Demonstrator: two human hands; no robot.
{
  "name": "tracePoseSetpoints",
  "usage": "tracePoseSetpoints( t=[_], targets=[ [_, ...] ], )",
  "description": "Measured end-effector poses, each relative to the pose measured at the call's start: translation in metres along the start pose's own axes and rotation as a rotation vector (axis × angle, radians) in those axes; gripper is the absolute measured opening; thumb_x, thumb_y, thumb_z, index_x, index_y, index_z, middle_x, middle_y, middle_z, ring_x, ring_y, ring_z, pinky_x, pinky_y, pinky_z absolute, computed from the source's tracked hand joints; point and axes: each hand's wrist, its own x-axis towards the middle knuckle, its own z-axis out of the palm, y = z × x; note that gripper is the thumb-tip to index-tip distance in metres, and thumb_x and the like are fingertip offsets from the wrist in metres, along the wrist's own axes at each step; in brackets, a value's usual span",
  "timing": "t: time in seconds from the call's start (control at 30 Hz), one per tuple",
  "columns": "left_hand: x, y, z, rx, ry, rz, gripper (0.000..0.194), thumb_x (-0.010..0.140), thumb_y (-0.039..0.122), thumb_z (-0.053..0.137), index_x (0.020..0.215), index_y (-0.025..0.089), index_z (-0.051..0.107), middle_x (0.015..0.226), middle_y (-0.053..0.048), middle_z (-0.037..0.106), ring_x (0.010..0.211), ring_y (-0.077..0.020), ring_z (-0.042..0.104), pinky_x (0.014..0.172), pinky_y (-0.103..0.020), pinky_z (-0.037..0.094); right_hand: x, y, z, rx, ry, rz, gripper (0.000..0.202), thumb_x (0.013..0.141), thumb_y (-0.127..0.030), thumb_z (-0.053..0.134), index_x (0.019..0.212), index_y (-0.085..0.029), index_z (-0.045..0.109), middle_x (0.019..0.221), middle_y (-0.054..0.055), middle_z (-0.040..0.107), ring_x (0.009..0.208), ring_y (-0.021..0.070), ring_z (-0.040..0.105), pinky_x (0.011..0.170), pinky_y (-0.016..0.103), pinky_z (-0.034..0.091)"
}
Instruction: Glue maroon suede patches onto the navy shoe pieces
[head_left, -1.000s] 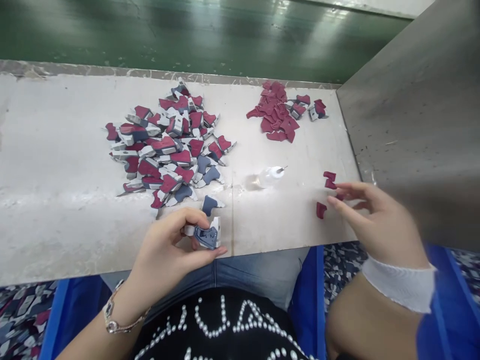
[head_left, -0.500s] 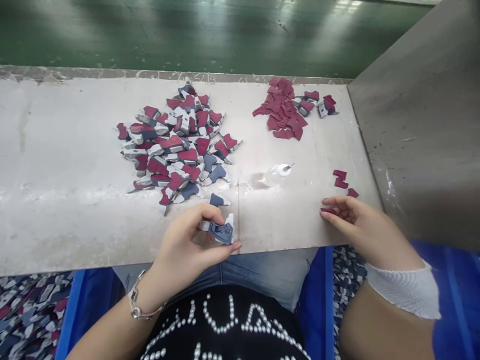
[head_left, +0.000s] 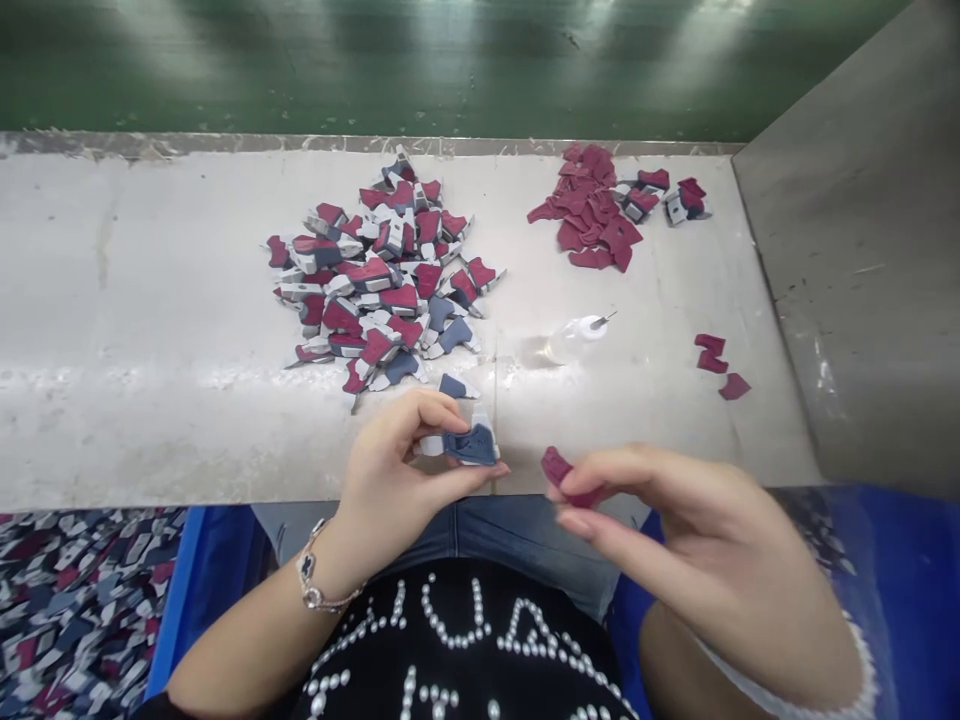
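Near the table's front edge my left hand [head_left: 397,480] pinches a blue and white plastic part [head_left: 471,443], its recessed blue face turned up. To the right of it, my right hand [head_left: 675,540] holds a small maroon piece [head_left: 568,478] between thumb and fingers. The two pieces are apart. Just beyond my left hand lies another blue and white part [head_left: 456,386]. A heap of assembled maroon, blue and white parts [head_left: 382,270] spreads behind it. A clear bottle with a thin needle tip [head_left: 579,340] lies on its side past my right hand.
A pile of maroon pieces [head_left: 592,210] sits at the back right, beside a few assembled parts [head_left: 685,202]. Several maroon pieces [head_left: 711,353] lie at the right. A metal panel [head_left: 862,250] bounds the table [head_left: 150,400]. A blue-edged bin [head_left: 176,600] of parts stands below left.
My right hand has lifted the maroon piece from the table's right side and brought it left, close to my left hand. The blue part in my left hand has tilted slightly. The view has shifted.
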Motion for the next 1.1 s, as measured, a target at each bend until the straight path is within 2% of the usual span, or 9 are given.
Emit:
tracePoseSetpoints(
  t=[0.13,0.17,0.23,0.3,0.43,0.53,0.6,0.87,1.1],
  targets=[
    [-0.001,0.003,-0.001,-0.027,0.035,0.035,0.029,0.075,0.016,0.085,0.092,0.021,0.062,0.093,-0.002,0.067,0.088,-0.0157,0.068,0.073,-0.025,0.06,0.005,-0.004,0.016,0.147,-0.002,0.041,0.028,0.095,-0.023,0.067,0.118,-0.038,0.061,0.096,-0.007,0.078,0.088,0.0118,0.075,0.079,0.018,0.06],
    [-0.001,0.004,-0.001,-0.024,0.054,0.048,0.029,0.075,0.014,0.084,0.093,0.021,0.063,0.094,-0.002,0.067,0.089,-0.0153,0.067,0.074,-0.025,0.06,0.007,-0.003,0.018,0.203,0.009,0.072,0.028,0.093,-0.024,0.07,0.116,-0.037,0.06,0.094,-0.008,0.077,0.087,0.0114,0.075,0.076,0.016,0.06],
    [-0.002,0.005,-0.002,-0.009,0.097,0.081,0.028,0.075,0.012,0.083,0.093,0.021,0.063,0.094,-0.002,0.066,0.092,-0.0152,0.067,0.078,-0.025,0.06,0.011,-0.001,0.021,0.286,0.029,0.111,0.017,0.089,-0.025,0.076,0.099,-0.033,0.065,0.085,-0.008,0.076,0.08,0.0104,0.074,0.071,0.014,0.059],
    [-0.003,0.004,-0.002,0.004,0.12,0.101,0.028,0.077,0.009,0.08,0.096,0.021,0.064,0.097,-0.003,0.067,0.095,-0.0162,0.067,0.08,-0.027,0.061,0.016,0.001,0.024,0.339,0.01,0.112,0.006,0.088,-0.025,0.077,0.087,-0.03,0.072,0.086,-0.006,0.078,0.08,0.0103,0.074,0.073,0.014,0.059],
    [-0.003,0.001,-0.001,0.017,0.155,0.13,0.032,0.078,0.004,0.074,0.103,0.022,0.066,0.106,-0.005,0.067,0.102,-0.0183,0.067,0.085,-0.03,0.062,0.025,0.004,0.031,0.48,-0.015,0.159,0.013,0.092,-0.021,0.071,0.099,-0.028,0.079,0.088,-0.002,0.08,0.079,0.0127,0.075,0.073,0.02,0.063],
    [-0.003,0.001,-0.001,0.054,0.171,0.185,0.031,0.079,0.005,0.075,0.104,0.023,0.066,0.104,-0.004,0.068,0.101,-0.0192,0.068,0.084,-0.032,0.063,0.029,0.007,0.035,0.574,0.011,0.204,0.002,0.088,-0.025,0.076,0.088,-0.023,0.077,0.076,0.0,0.077,0.069,0.0151,0.074,0.064,0.024,0.064],
    [-0.002,0.001,-0.001,0.094,0.162,0.229,0.031,0.079,0.008,0.077,0.104,0.024,0.066,0.101,-0.004,0.069,0.1,-0.0198,0.068,0.083,-0.034,0.062,0.032,0.007,0.036,0.611,0.013,0.226,0.009,0.085,-0.028,0.079,0.082,-0.022,0.073,0.072,0.001,0.076,0.066,0.0155,0.073,0.06,0.025,0.063],
    [-0.001,0.0,-0.004,0.182,0.137,0.361,0.041,0.076,0.011,0.084,0.11,0.024,0.066,0.107,-0.003,0.069,0.098,-0.0185,0.068,0.087,-0.035,0.061,0.042,0.005,0.038,0.664,0.003,0.268,0.017,0.078,-0.024,0.086,0.077,-0.022,0.069,0.073,-0.002,0.075,0.065,0.0122,0.069,0.06,0.021,0.057],
    [-0.002,0.001,-0.008,0.153,0.128,0.357,0.04,0.076,0.006,0.082,0.108,0.024,0.067,0.106,-0.002,0.068,0.098,-0.0175,0.068,0.086,-0.032,0.061,0.038,0.004,0.034,0.633,-0.038,0.285,0.02,0.078,-0.026,0.086,0.081,-0.024,0.066,0.077,-0.003,0.074,0.072,0.0161,0.07,0.066,0.026,0.058]
  ],
)
